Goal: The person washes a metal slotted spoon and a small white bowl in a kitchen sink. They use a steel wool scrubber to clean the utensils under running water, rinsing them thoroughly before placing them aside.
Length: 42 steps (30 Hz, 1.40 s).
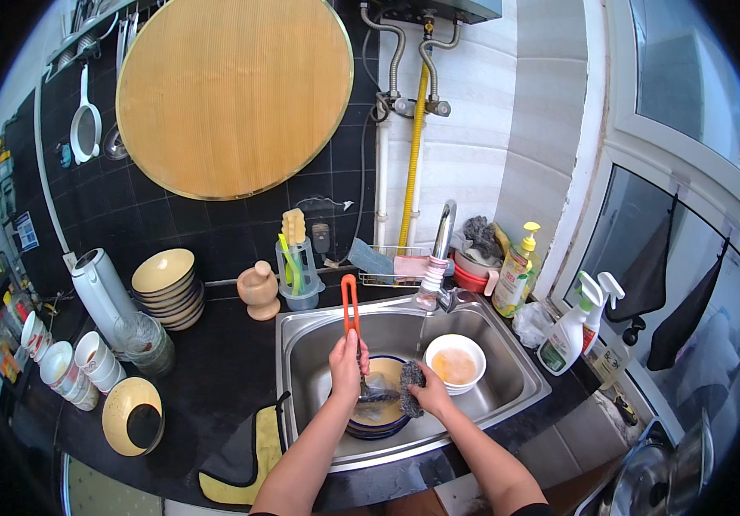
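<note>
My left hand grips a kitchen utensil with an orange looped handle, held upright over the sink. Its metal head points down, and I cannot make out its exact shape. Closed around a grey scrubbing pad, my right hand is at the utensil's lower end. Below both hands, cream bowls with dark blue rims are stacked in the steel sink. White bowls holding cloudy orange-tinted liquid stand right of them. From the faucet a thin stream of water runs down between.
Left on the counter are a cream bowl, stacked bowls, cups, a wooden mortar and a utensil holder. A yellow-grey cloth hangs over the front edge. Spray bottles and a soap pump bottle stand right.
</note>
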### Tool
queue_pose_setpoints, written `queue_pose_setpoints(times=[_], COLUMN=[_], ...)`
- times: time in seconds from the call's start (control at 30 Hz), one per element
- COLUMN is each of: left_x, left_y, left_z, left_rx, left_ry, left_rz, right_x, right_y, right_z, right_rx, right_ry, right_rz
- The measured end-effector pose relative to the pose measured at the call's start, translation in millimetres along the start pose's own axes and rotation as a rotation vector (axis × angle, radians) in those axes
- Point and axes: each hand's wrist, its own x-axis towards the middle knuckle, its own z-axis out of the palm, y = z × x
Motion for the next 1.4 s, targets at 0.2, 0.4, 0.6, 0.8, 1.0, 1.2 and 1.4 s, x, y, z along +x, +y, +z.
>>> queue_pose_setpoints(times=[0.2,0.4,0.6,0.8,1.0,1.2,1.4], left_x=[0.1,14.9,30.2,38.9,27.1,14.6,9.1], left_y=[42.8,43.9,42.2,17.4,7.7,2.6,-3.2], left_z=[18.6,5.4,-0.4,-1.1,29.3,39.7,38.4], left_rx=[0.126,0.205,0.484,0.749,0.937,1.069,1.193], left_ry=[0.121,-0.077,-0.092,-0.247,-0.465,-0.566,-0.622], left_rz=[-0.128,-0.224,-0.289,-0.384,-0.438,-0.507,-0.516], right_x=[-5.4,-10.0,-23.8,-43.5,-37.3,-30.2,9.4], right_y=[-0.5,6.5,21.5,19.5,48.3,2.2,18.8], right_z=[-1.4,-5.6,-35.0,-75.9,-111.0,-181.1,-277.4], right_rx=[-0.027,-0.033,-0.082,-0.013,0.116,0.086,-0.042], right_ry=[0.061,0.057,0.111,0.171,0.350,1.066,1.206], right_rz=[0.005,-0.023,-0.012,0.065,0.101,-0.114,-0.199])
